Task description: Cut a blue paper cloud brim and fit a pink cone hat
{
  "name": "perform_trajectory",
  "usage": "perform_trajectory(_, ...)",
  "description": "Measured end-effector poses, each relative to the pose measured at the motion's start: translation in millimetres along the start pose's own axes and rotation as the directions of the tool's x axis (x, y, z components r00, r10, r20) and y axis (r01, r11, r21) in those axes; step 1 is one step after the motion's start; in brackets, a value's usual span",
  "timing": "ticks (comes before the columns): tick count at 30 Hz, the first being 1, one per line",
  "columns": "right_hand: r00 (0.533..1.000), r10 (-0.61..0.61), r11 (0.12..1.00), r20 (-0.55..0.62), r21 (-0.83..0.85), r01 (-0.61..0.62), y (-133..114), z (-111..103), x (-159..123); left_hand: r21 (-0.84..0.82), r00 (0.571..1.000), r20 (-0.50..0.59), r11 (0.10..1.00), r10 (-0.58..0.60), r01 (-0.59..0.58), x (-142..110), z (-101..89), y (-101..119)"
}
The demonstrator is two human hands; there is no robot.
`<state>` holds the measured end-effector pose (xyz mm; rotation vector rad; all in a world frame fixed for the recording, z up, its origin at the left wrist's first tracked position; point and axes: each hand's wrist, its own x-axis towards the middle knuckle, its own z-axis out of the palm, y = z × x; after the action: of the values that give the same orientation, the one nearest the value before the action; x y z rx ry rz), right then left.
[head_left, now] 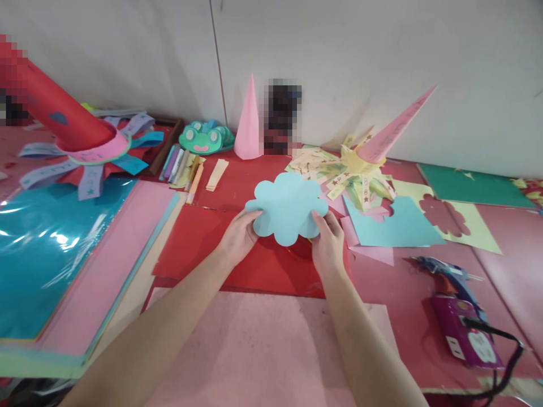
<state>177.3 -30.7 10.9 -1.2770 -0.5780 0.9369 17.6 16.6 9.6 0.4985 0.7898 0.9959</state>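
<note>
A light blue flower-shaped paper cutout (287,206) with rounded lobes is held up between my two hands, tilted toward me. My left hand (241,236) pinches its left lobe, thumb on the front. The right lobe is gripped the same way by my right hand (328,240). Beneath the cutout lies a red sheet (254,277), partly covered by my hands and the paper. To the right, a blue sheet (394,226) has a curved piece cut from its upper edge. A yellow sheet (479,232) beside it has a flower-shaped hole.
Markers (176,164), a green frog craft (206,137) and a pink paper cone (249,127) stand along the wall. A red tube craft (72,116) is at left, above stacked coloured sheets (114,265). At right lie a glue gun (452,277) and a purple power box (464,330) with a cord.
</note>
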Motion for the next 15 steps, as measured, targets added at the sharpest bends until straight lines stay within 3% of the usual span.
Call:
perform_trajectory(6, 1.0, 0.028, 0.999, 0.013, 0.033, -0.028, 0.3, 0.0, 0.1, -0.021, 0.998, -0.027, 0.998, -0.058, 0.057, -1.9, 2.6, 3.1)
perform_trajectory(15, 0.999, 0.035, 0.999, 0.008, 0.032, -0.035, 3.6, -1.5, 2.6, 0.013, 0.999, 0.024, 0.999, -0.034, 0.034, -2.2, 2.3, 0.9)
